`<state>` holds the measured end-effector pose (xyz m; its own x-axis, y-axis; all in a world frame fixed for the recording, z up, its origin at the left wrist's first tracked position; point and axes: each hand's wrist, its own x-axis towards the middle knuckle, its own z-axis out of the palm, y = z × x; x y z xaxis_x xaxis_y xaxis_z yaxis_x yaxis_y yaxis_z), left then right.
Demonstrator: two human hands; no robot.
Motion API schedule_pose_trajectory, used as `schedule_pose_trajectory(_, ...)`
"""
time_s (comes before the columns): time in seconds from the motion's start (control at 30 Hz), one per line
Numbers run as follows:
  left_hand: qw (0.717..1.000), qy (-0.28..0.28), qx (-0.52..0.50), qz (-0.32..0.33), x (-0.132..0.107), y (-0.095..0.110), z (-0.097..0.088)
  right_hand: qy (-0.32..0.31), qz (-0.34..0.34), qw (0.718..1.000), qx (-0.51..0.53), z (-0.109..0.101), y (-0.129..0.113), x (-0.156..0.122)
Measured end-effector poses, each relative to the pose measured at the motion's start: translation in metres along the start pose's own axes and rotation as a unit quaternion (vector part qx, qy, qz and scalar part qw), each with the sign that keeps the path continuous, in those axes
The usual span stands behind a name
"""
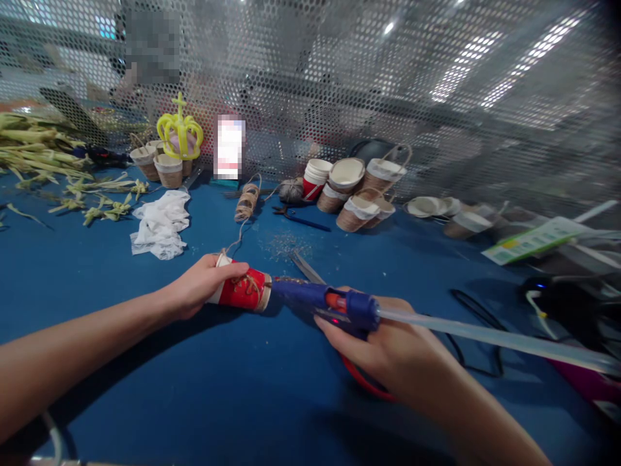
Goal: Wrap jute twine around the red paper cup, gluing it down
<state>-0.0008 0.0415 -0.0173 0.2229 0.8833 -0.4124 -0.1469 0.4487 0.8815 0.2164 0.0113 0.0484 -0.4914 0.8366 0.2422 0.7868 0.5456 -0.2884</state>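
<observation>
My left hand (201, 285) is closed around a red and white paper cup (237, 292) lying on its side, its far end pointing right. Brown twine (239, 236) runs from the cup back to a twine bundle (248, 202). In my right hand (383, 336) is a blue hot glue gun (325, 301), with a red light lit on its side. The gun's nozzle touches or nearly touches the cup's right end, where some twine shows. A long clear glue stick (485, 336) sticks out of the gun's back. Scissors (308, 266) lie partly hidden under the gun and my right hand.
Several twine-wrapped cups (356, 213) stand at the back, near pliers (303, 220) and a grey yarn ball (291, 190). A crumpled white cloth (162, 223), a yellow crown (180, 133), a phone (229, 147) and dried husks (43, 149) are leftward. A black cable (478, 310) lies right; perforated metal (291, 77) rises behind.
</observation>
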Motion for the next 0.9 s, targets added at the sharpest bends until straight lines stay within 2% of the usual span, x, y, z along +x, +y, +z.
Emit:
schedule_pose_trajectory(0.13, 1.000, 0.006, -0.003, -0.001, -0.001, 0.000, 0.001, -0.028, 0.016, 0.999, 0.011, 0.004, 0.003, 0.001)
schedule_pose_trajectory(0.4, 1.000, 0.020, -0.002, -0.005, -0.003, 0.002, 0.002, -0.031, 0.029, 0.999, -0.007, 0.009, 0.008, 0.002)
schedule_pose_trajectory(0.9, 1.000, 0.007, -0.015, 0.004, -0.005, 0.001, 0.004, -0.041, 0.041, 0.998, -0.037, 0.011, 0.009, 0.006)
